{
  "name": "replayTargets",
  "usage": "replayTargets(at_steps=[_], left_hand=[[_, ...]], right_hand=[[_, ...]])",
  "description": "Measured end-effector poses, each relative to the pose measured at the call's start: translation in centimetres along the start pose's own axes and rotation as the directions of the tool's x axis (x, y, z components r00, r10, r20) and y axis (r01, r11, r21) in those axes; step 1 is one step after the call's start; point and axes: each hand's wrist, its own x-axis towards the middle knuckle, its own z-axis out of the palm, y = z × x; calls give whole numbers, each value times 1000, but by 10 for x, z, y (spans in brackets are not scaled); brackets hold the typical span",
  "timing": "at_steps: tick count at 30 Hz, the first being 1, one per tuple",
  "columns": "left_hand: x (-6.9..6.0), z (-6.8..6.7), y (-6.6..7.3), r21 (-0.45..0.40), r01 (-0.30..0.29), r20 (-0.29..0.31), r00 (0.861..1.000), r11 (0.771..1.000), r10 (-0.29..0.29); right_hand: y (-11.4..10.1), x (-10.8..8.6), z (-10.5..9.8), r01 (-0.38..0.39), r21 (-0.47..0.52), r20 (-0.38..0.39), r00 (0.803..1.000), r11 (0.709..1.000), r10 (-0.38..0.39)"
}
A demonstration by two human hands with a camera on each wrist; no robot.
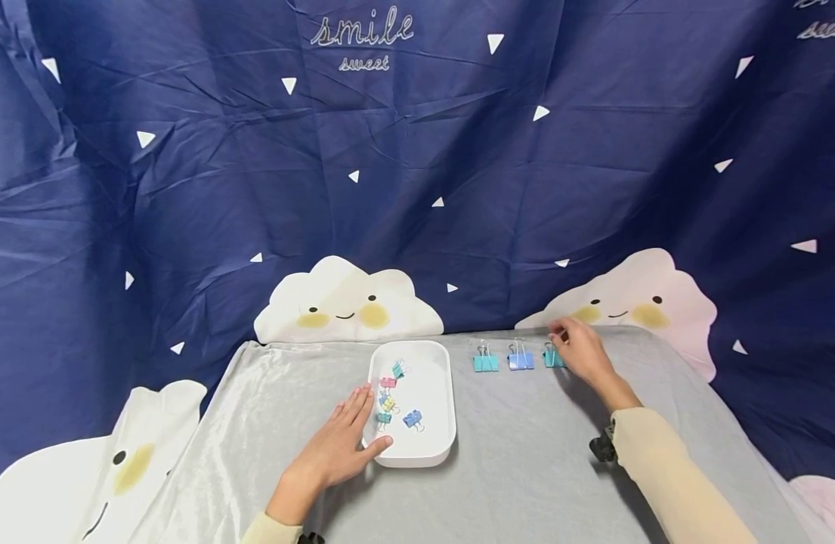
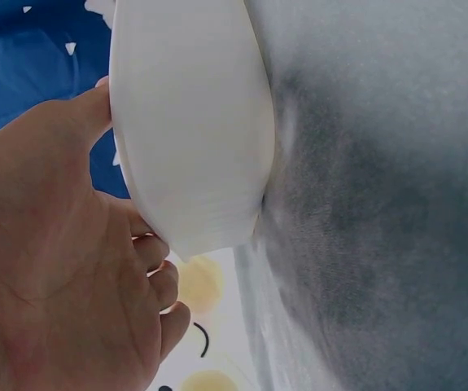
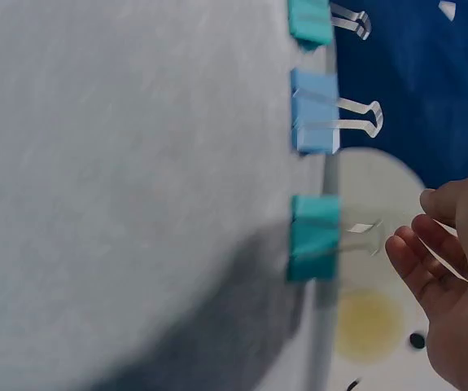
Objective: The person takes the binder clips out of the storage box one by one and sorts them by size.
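Three larger binder clips stand in a row right of the white tray (image 1: 422, 458): a teal binder clip (image 1: 486, 363), a blue binder clip (image 1: 521, 361) and a second teal binder clip (image 1: 552, 360). My right hand (image 1: 585, 358) is beside this last clip and partly covers it. In the right wrist view, its loosely bent fingers (image 3: 413, 265) are a little apart from the clip's wire handles. My left hand (image 1: 337, 447) rests on the tray's left rim, fingers extended; the left wrist view shows the thumb and fingertips against the tray's edge.
Several small binder clips lie in the tray, among them a blue clip (image 1: 412, 418), a pink clip (image 1: 388, 382) and a yellow clip (image 1: 389, 405). Grey cloth (image 1: 512, 468) covers the table. A dark blue curtain (image 1: 403, 151) with cloud prints hangs behind its back edge.
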Motion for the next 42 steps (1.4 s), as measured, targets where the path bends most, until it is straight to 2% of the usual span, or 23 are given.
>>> replayTargets(at_steps=[7,14,18,31,42], left_hand=[[0,0,0,4,-1,0,1000,1000,1],[0,-2,0,9,4,1,1000,1000,-4],[0,-2,0,7,3,-1,1000,1000,-3],[-1,-3,-1,-10,17,1,1000,1000,-17],[-1,0,-2,-11,11,6,1000,1000,-11]], right_hand=[[-41,10,1,93,33,-1,996,995,-93],[-87,21,0,129,63,82,988,990,-134],[-111,24,3,178,72,107,977,981,-185],[-176,39,23,314,83,258,910,946,-325],[-218,46,56,372,82,390,842,924,-374]])
